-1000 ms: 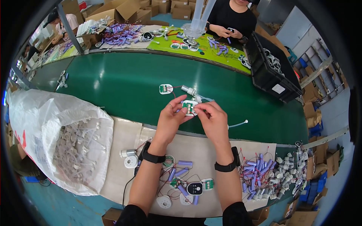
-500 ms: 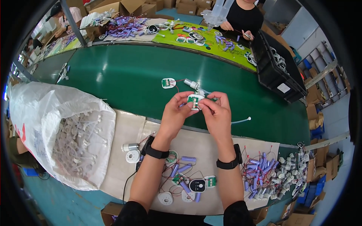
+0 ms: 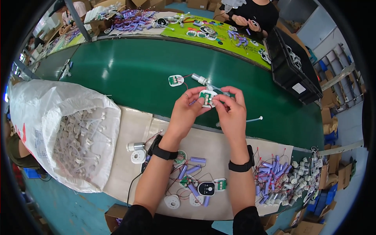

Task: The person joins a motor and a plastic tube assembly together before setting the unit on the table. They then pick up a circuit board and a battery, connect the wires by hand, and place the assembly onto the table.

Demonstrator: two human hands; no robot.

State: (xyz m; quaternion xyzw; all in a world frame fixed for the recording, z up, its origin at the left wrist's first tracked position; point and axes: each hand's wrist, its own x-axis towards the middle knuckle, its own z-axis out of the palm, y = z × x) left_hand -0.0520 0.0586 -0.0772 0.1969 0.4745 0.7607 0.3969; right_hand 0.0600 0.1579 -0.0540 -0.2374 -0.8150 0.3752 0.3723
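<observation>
In front of me, over the green conveyor belt [image 3: 137, 70], my left hand [image 3: 187, 109] grips a rounded white cover with a green circuit board [image 3: 206, 98] in it, the thumb on the board's face. My right hand [image 3: 232, 113] is closed in a pinch at the cover's right edge. What lies between those fingertips is too small to make out. Just beyond on the belt are another white cover with a board [image 3: 176, 80] and a silver motor [image 3: 199, 79], linked by red wires. A clear tube [image 3: 253, 119] with a white end lies right of my hands.
An open white sack [image 3: 29, 117] of white tubed parts stands left. Purple battery cells [image 3: 270, 174] and wired white pump parts [image 3: 299, 176] are heaped right. Between my forearms lie cells, wires and a black-faced cover [image 3: 206, 188]. Across the belt, a person works beside a black crate [image 3: 291, 74].
Both hands have risen slightly with the cover and board, showing more of the board's face. My right fingertips have shifted to the cover's right edge.
</observation>
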